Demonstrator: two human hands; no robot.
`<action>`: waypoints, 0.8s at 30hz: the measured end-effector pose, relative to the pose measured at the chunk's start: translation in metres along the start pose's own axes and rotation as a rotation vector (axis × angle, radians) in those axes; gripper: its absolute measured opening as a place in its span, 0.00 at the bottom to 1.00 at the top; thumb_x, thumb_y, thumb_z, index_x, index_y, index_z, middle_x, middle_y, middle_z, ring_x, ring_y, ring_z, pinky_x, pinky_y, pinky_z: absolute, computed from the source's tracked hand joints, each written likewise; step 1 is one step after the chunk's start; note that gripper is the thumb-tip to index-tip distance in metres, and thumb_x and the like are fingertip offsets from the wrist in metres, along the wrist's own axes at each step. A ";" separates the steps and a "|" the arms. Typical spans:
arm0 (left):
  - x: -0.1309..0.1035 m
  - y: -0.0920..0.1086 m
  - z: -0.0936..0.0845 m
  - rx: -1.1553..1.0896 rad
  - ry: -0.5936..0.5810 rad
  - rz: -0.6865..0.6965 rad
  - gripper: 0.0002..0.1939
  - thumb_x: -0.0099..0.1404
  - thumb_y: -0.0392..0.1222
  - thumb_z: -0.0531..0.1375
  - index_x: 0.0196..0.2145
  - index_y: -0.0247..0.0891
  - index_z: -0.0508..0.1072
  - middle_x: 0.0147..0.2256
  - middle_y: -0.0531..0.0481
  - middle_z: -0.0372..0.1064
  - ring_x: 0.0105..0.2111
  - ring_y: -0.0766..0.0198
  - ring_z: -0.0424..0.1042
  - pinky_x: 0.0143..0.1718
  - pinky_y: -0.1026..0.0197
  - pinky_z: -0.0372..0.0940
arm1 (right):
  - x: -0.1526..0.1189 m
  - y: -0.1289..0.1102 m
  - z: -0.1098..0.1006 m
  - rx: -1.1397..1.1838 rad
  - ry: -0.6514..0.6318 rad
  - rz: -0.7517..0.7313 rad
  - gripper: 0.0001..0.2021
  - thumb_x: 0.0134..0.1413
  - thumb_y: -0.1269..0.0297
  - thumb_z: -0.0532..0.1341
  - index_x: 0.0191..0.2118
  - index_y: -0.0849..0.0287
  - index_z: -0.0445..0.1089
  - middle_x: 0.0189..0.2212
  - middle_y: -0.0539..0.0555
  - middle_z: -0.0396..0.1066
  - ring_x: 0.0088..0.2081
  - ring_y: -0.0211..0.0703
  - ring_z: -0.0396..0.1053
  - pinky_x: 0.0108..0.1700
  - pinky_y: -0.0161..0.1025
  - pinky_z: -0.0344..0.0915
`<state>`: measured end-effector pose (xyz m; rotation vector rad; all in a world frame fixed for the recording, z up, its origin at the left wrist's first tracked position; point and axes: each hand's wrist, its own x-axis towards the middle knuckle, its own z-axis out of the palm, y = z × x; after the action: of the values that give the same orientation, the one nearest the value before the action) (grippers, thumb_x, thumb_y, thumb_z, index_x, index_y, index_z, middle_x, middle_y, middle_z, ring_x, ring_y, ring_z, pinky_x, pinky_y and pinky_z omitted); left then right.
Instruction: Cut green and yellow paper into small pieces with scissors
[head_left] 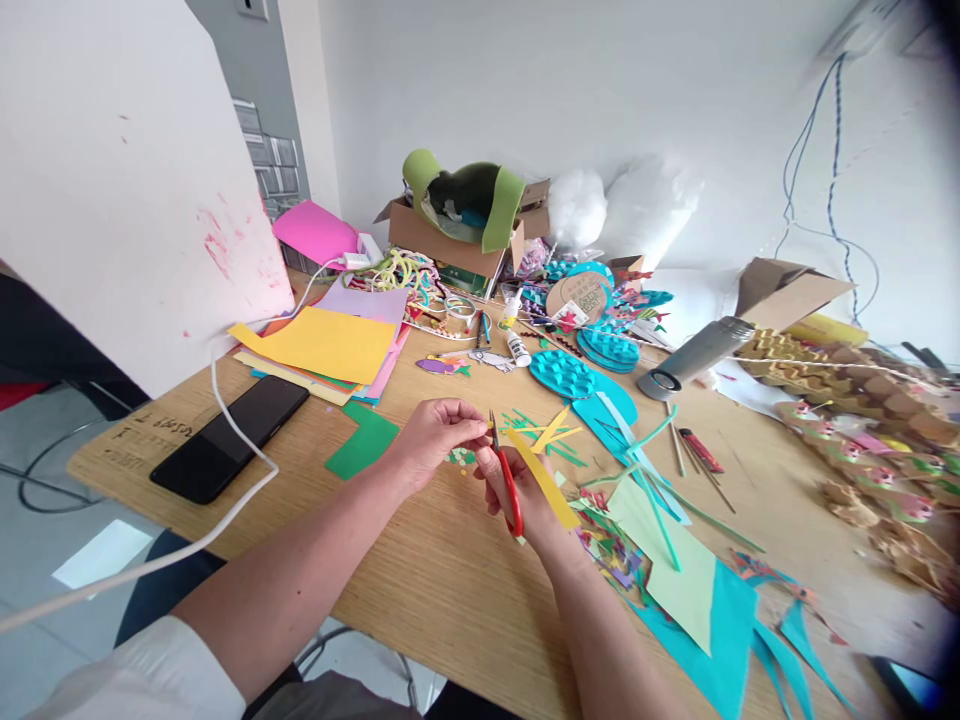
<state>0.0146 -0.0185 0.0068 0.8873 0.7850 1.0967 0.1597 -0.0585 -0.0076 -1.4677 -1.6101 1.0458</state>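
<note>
Red-handled scissors (pixel 510 492) are in my right hand (pixel 525 500), their blades pointing up and away from me. A yellow paper strip (pixel 546 482) lies against the back of that hand; whether the fingers grip it is unclear. My left hand (pixel 442 438) is closed in a pinch beside the blade tips, and what sits between its fingertips is too small to make out. Under the hands are tiny paper bits (pixel 459 456). Just beyond lie thin green paper strips (pixel 517 425) and crossed yellow strips (pixel 553 432).
Left of my hands are green paper (pixel 364 440), a black phone (pixel 231 438) with a white cable across it, and stacked coloured sheets (pixel 330 345). On the right lie pale green paper (pixel 667 560), blue paper (pixel 731 625) and a metal flask (pixel 697 358). A glue bottle (pixel 517 348) stands behind.
</note>
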 end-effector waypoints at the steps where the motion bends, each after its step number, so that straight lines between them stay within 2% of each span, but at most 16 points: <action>1: 0.000 0.000 0.000 -0.001 0.000 0.001 0.08 0.45 0.38 0.68 0.24 0.32 0.75 0.22 0.50 0.74 0.24 0.66 0.72 0.28 0.65 0.64 | 0.000 0.001 0.000 0.002 -0.001 -0.003 0.25 0.51 0.41 0.59 0.19 0.59 0.61 0.11 0.48 0.60 0.13 0.36 0.61 0.16 0.31 0.55; 7: 0.000 0.000 -0.001 -0.007 -0.022 0.007 0.07 0.46 0.38 0.68 0.24 0.32 0.75 0.22 0.50 0.74 0.24 0.67 0.72 0.28 0.65 0.64 | 0.000 0.001 0.001 0.025 0.000 -0.022 0.24 0.52 0.42 0.59 0.21 0.60 0.66 0.11 0.48 0.62 0.13 0.36 0.62 0.17 0.31 0.56; 24: 0.000 0.001 0.000 -0.013 -0.023 0.000 0.08 0.46 0.38 0.68 0.24 0.32 0.75 0.22 0.50 0.74 0.24 0.66 0.72 0.28 0.63 0.64 | -0.001 -0.001 0.002 0.030 0.006 0.018 0.26 0.49 0.38 0.59 0.22 0.61 0.67 0.11 0.48 0.60 0.12 0.36 0.61 0.15 0.31 0.55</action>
<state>0.0138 -0.0183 0.0079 0.8874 0.7578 1.0887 0.1579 -0.0597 -0.0072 -1.4665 -1.5731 1.0700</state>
